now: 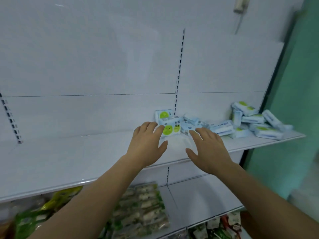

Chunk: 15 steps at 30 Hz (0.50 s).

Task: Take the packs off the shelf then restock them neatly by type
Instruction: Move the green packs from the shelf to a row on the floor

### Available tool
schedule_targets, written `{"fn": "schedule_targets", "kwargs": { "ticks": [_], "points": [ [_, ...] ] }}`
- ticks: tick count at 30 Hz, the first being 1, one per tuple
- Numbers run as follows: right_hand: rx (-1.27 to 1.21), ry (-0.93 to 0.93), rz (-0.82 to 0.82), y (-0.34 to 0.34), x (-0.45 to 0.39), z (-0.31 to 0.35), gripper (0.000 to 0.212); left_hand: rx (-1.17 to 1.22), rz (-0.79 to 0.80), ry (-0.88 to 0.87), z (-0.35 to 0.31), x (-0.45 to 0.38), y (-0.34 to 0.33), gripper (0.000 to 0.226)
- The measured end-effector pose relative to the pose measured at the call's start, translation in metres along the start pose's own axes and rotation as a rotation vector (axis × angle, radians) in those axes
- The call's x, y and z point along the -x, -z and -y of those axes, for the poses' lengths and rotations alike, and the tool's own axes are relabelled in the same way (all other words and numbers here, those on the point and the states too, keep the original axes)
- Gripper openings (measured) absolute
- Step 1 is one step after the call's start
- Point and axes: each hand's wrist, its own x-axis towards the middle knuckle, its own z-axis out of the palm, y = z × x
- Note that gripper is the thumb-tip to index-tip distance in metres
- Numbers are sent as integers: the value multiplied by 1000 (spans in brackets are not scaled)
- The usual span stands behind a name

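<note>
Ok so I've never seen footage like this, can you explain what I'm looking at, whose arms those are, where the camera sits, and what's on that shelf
There is no machine here. The camera is worn on a person's head and looks forward and down, so the two bare arms are the wearer's own.

They reach over a white shop shelf. The left hand has straight fingers, its fingertips at a pack with a green smiley circle. The right hand is spread open beside it, near a pale blue pack. Neither hand grips anything.

Another green-circle pack stands behind, against the back wall. To the right lie blue packs marked ZERO, then a loose, unsorted pile of packs at the shelf's end.

On the shelf below lie bagged snacks, blurred.
</note>
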Motion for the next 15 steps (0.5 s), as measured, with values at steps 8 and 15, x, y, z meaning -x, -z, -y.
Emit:
{"fn": "schedule_targets", "kwargs": {
  "ticks": [8, 15],
  "points": [
    [1, 113, 39, -41, -74, -15, 64, 18, 17, 53, 22, -69, -41, 54],
    [-21, 166, 126, -88, -152, -23, 69, -38, 135, 2, 68, -141, -81, 71]
  ]
}}
